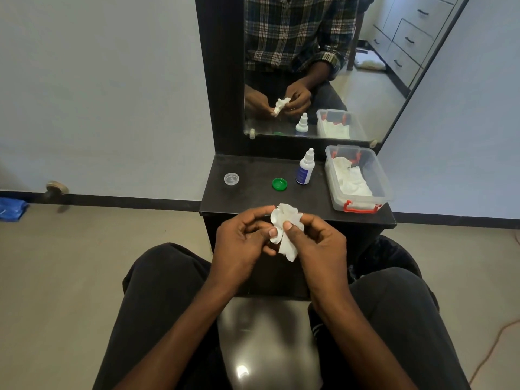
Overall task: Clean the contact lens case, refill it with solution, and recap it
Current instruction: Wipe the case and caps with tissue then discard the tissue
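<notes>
Right now I have both hands curled round a crumpled white tissue [287, 229], left hand [242, 243] and right hand [320, 243] pinching it above the black worktop [253, 198]. On it lie a clear round case cup [231, 179], a green screw cap [279, 184] and a white solution bottle [305, 168].

Pale grey painted walls [98, 80] at ten o'clock; beige tiled floor [84, 249] at eight; black-framed rectangular mirror [351, 88] above matte black dresser shelf [253, 198] at twelve.

On the shelf [253, 198] a lid [231, 179] lies left, a cap [279, 184] mid, then a bottle [305, 168], a box [358, 178] of tissues [353, 180] right
</notes>
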